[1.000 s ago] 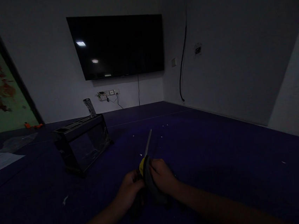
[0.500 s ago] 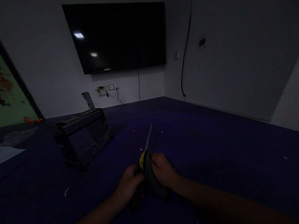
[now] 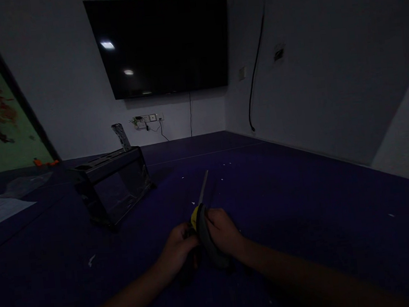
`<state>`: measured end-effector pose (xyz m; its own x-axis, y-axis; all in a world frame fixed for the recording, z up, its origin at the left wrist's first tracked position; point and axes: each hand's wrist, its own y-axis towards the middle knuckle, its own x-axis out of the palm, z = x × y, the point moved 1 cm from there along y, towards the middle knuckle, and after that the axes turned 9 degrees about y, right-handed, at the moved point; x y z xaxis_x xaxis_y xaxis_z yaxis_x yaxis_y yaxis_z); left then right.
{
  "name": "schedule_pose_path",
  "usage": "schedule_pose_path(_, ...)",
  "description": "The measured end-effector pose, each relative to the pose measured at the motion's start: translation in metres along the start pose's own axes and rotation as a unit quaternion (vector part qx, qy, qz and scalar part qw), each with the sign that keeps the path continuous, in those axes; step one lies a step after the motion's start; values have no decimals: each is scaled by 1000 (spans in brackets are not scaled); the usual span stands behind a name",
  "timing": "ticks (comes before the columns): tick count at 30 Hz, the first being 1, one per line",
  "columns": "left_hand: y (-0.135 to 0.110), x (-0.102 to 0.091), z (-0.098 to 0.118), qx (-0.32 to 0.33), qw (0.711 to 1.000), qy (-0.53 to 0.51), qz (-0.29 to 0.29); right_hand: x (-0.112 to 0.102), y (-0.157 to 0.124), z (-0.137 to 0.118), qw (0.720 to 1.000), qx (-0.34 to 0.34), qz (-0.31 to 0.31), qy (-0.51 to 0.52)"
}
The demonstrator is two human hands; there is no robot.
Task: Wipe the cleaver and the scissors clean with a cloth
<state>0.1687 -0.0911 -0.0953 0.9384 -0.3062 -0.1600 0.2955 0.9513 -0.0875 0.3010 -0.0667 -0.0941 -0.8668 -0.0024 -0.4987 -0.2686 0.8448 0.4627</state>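
Head view: my left hand [image 3: 177, 249] and my right hand [image 3: 226, 232] are both closed on one yellow and gray thing [image 3: 194, 217], low in the middle. My right hand grips its gray side, and my left fingers bend around the other side. A long, thin gray stick [image 3: 203, 185] pokes out past my hands and points away from me. It is very dark, so I can't be sure what I'm holding. Farther off to the left, a black rack [image 3: 113, 162] stands on the purple floor [image 3: 290, 213]. Little white bits [image 3: 91, 260] lie around. A big black TV [image 3: 165, 46] hangs on the wall [image 3: 64, 90].
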Motion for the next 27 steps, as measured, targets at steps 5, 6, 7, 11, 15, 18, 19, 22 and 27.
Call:
schedule_pose_path(5, 0, 1, 0, 7, 1000, -5, -6, 1, 0, -1, 1000, 0, 4, 0)
schedule_pose_path(6, 1, 0, 0, 6, 1000, -5, -6, 1, 0, -1, 1000, 0, 6, 0)
schedule_pose_path(7, 1, 0, 0, 5, 1000, -4, -4, 1, 0, -1, 1000, -1, 7, -2)
schedule_pose_path(11, 2, 0, -2, 10, 1000, -9, 3, 2, 0, 1, 1000, 2, 9, -6)
schedule_pose_path(15, 2, 1, -3, 19, 1000, -16, 14, 3, 0, 4, 1000, 6, 3, -5)
schedule_pose_path(18, 2, 0, -5, 24, 1000, -14, 14, 4, 0, 5, 1000, 4, -1, -5)
schedule_pose_path(19, 3, 0, -6, 24, 1000, -13, 11, 4, 0, 5, 1000, 2, -2, -4)
schedule_pose_path(22, 5, 0, -8, 20, 1000, -11, 2, 3, 1, 4, 1000, -1, -2, -3)
schedule_pose_path(27, 5, -1, -7, 25, 1000, -9, 6, 3, 0, 3, 1000, -1, -5, 2)
